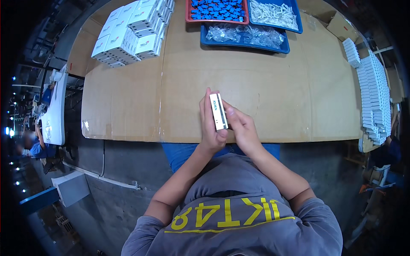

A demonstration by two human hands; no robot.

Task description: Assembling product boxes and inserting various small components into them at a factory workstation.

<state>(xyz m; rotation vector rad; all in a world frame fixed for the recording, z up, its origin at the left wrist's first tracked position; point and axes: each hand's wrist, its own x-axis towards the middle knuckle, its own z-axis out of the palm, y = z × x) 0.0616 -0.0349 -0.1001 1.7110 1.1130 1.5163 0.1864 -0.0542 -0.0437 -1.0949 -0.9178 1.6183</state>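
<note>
A small white box (218,112) with a dark stripe and printing stands between my two hands, above the near part of the cardboard-covered table (188,85). My left hand (209,128) is closed along the box's left side, its thumb near the bottom end. Against the right side presses my right hand (243,127), fingers bent and partly hidden behind the box. What the box contains cannot be seen.
White printed boxes (124,38) are stacked at the far left. Far ahead stand a red tray (217,20) of blue pieces, a blue tray (297,29) of white pieces and another blue tray (243,46) of clear bags. Small white boxes (373,94) line the right side.
</note>
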